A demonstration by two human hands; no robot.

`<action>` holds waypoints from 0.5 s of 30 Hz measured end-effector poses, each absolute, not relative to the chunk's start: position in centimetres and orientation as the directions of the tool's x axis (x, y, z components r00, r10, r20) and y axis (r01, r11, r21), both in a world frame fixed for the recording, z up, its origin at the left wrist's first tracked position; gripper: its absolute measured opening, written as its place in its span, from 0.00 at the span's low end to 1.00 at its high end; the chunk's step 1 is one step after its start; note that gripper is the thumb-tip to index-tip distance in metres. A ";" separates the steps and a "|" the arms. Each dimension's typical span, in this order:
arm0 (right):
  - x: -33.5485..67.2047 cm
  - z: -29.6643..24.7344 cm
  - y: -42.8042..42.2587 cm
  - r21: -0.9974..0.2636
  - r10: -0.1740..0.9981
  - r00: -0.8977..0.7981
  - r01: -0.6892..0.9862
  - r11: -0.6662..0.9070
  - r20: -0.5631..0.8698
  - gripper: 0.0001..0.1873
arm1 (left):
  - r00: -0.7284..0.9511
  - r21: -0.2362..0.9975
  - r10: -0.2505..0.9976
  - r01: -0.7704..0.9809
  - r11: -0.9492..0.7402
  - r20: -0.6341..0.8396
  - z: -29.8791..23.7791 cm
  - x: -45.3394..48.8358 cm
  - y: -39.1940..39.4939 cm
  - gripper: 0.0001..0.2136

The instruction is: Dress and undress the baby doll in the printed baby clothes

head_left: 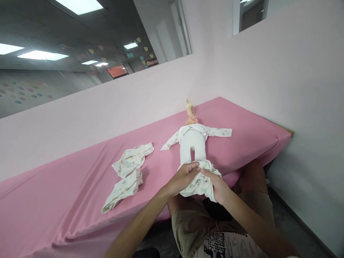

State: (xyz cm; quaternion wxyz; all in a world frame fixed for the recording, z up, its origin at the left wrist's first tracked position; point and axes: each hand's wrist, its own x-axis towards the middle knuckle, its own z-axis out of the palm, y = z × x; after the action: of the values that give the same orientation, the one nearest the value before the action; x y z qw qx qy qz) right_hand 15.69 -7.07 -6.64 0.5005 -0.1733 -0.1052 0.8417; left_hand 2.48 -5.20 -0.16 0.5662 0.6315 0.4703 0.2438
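A baby doll (192, 120) lies on its back, its head toward the wall. It has on a white printed long-sleeved top (219, 132) with both sleeves spread out, and its legs (185, 145) are white. Printed baby pants (197, 186) are bunched around the lower ends of the legs at the table's front edge. My left hand (185, 177) grips the pants' upper edge from the left, thumb on top. From the right, my right hand (217, 184) pinches the same edge, its fingertips close to the left ones. Cloth hides the doll's feet.
Pink cloth covers the table (247, 132), which stands against white walls. Crumpled printed baby clothes (129, 175) lie left of the doll. A yellowish bottle (190, 108) is behind the doll's head, near the wall. My knees are at the table's front edge.
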 end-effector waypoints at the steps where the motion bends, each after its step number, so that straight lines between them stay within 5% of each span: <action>1: 15.5 -6.6 -6.9 -0.331 0.876 -0.446 -0.811 -0.482 -0.185 0.16 | 0.449 0.940 0.864 0.332 0.075 -0.227 -0.2 2.3 -5.1 0.18; 5: 15.1 -6.6 -6.8 -0.288 0.900 -0.398 -0.853 -0.435 -0.178 0.13 | 0.421 0.909 0.854 0.395 0.131 -0.306 0.4 1.2 -4.5 0.19; 10: 15.0 -6.8 -8.0 -0.309 0.900 -0.308 -0.862 -0.401 -0.307 0.07 | 0.202 0.912 0.956 0.394 0.118 -0.211 0.4 1.3 -1.8 0.17; 15: 15.2 -6.5 -8.4 -0.307 0.916 -0.343 -0.866 -0.394 -0.208 0.07 | 0.187 0.825 0.931 0.540 0.169 -0.313 -1.6 3.6 1.1 0.23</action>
State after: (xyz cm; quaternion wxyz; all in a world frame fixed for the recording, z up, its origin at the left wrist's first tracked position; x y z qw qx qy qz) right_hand 15.17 -8.40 -6.48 0.5457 -0.1747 -0.0710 0.8165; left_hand 3.62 1.11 -1.62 0.4704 0.6099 0.6029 0.2081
